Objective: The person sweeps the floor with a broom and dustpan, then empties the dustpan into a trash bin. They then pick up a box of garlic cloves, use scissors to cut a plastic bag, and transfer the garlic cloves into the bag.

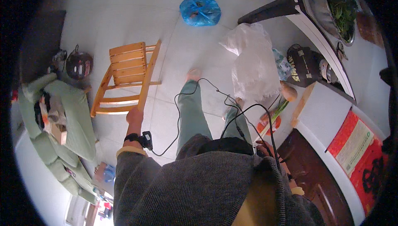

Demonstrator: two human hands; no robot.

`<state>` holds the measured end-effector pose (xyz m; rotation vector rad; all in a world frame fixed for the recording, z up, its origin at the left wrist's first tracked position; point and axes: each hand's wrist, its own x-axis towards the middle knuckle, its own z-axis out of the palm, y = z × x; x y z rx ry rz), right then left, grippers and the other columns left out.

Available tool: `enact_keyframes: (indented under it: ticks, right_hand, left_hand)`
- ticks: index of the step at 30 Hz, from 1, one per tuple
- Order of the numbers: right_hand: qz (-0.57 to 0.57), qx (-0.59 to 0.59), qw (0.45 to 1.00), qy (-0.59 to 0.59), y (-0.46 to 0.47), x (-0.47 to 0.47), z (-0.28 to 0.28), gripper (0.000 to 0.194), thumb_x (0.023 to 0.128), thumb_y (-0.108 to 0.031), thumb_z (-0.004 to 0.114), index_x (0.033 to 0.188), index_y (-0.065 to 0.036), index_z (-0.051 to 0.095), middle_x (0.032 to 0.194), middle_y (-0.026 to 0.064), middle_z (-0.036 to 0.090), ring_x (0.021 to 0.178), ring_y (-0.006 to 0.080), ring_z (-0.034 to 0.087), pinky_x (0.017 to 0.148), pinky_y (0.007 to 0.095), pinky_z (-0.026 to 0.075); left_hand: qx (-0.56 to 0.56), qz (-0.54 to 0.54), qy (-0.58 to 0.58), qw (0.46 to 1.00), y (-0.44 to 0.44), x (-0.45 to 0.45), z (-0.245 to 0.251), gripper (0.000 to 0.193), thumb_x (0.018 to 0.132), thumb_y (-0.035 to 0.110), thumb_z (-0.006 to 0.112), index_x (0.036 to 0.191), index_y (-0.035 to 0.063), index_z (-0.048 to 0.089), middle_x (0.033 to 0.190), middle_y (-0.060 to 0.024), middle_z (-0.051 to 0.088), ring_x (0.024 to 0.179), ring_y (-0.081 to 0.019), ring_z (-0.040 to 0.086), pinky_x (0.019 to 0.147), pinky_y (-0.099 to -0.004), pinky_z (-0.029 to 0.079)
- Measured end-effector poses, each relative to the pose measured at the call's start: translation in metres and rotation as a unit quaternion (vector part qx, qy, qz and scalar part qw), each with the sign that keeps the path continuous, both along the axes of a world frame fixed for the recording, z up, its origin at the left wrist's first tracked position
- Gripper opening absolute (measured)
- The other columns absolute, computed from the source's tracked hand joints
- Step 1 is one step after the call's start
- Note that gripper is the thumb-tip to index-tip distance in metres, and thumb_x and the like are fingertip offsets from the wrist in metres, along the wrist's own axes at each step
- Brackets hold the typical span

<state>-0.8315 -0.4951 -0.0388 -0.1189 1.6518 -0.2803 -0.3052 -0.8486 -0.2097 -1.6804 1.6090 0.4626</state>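
Note:
My left hand (135, 117) is closed around the top end of a wooden folding chair (129, 64), whose slatted seat and back hang tilted over the floor at the left. My right hand (264, 148) is low at my right side, holding the pale lower end of a green onion stalk (275, 117); its leaves point up and away from me. Beneath the stalk lies an orange-red bag (268, 122). Black cables run from a device on my left wrist (146, 140) across my legs. A white woven sack (253, 61) lies on the floor ahead of my right foot.
A tied blue plastic bag (200, 10) sits on the tiled floor ahead. At the left stand a green sofa (71, 110) and a dark round pot-like object (79, 65). To the right are a table with leafy greens (340, 14), a black bag (303, 62) and a dark red cabinet (311, 170).

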Motion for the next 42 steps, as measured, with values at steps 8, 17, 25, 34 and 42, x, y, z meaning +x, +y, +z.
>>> enact_keyframes:
  ticks: [8, 17, 25, 34, 42]
  right_hand:
    - [-0.091, 0.004, 0.994, -0.062, 0.054, -0.128, -0.003, 0.033, 0.092, -0.023, 0.053, 0.123, -0.011, 0.050, 0.102, 0.0030, 0.061, 0.086, 0.0157, 0.060, 0.067, 0.0299, 0.050]
    - [0.129, 0.051, 0.990, -0.021, 0.163, -0.213, -0.043, 0.040, 0.091, -0.024, 0.057, 0.124, -0.004, 0.049, 0.090, 0.0077, 0.063, 0.076, 0.0181, 0.060, 0.066, 0.0302, 0.049]
    - [0.094, -0.018, 0.993, -0.066, 0.113, -0.196, -0.025, 0.039, 0.093, -0.047, 0.044, 0.115, -0.016, 0.055, 0.096, -0.0008, 0.064, 0.075, 0.0149, 0.059, 0.065, 0.0367, 0.046]
    - [-0.013, -0.258, 0.966, 0.008, 0.195, -0.218, -0.077, 0.033, 0.094, -0.029, 0.051, 0.119, -0.009, 0.053, 0.098, 0.0067, 0.066, 0.083, 0.0202, 0.065, 0.062, 0.0363, 0.052]
    - [-0.209, 0.024, 0.976, 0.057, 0.228, -0.208, -0.056, 0.041, 0.086, -0.040, 0.061, 0.118, -0.016, 0.054, 0.095, 0.0031, 0.063, 0.079, 0.0177, 0.060, 0.065, 0.0376, 0.048]
  left_hand:
    - [0.045, 0.077, -0.022, 0.996, 0.150, -0.079, 0.007, 0.025, 0.084, 0.030, 0.057, 0.098, 0.0102, 0.064, 0.094, -0.0130, 0.068, 0.089, -0.0304, 0.067, 0.074, -0.0430, 0.054]
    - [0.171, 0.036, -0.069, 0.982, 0.379, -0.116, 0.012, 0.015, 0.084, 0.021, 0.055, 0.094, 0.0137, 0.063, 0.089, -0.0056, 0.068, 0.084, -0.0234, 0.068, 0.066, -0.0386, 0.053]
    - [0.241, -0.009, 0.074, 0.968, 0.426, -0.064, 0.019, 0.028, 0.082, 0.024, 0.051, 0.096, 0.0065, 0.068, 0.101, -0.0201, 0.066, 0.099, -0.0337, 0.062, 0.079, -0.0496, 0.051]
    - [0.162, 0.296, 0.324, 0.884, 0.224, -0.169, 0.071, 0.029, 0.084, 0.030, 0.059, 0.098, 0.0043, 0.059, 0.077, -0.0096, 0.067, 0.065, -0.0182, 0.066, 0.055, -0.0329, 0.054]
    - [0.235, 0.176, 0.335, 0.895, 0.131, -0.242, 0.119, 0.029, 0.086, 0.029, 0.065, 0.101, 0.0048, 0.057, 0.085, -0.0108, 0.064, 0.076, -0.0223, 0.064, 0.068, -0.0384, 0.055]
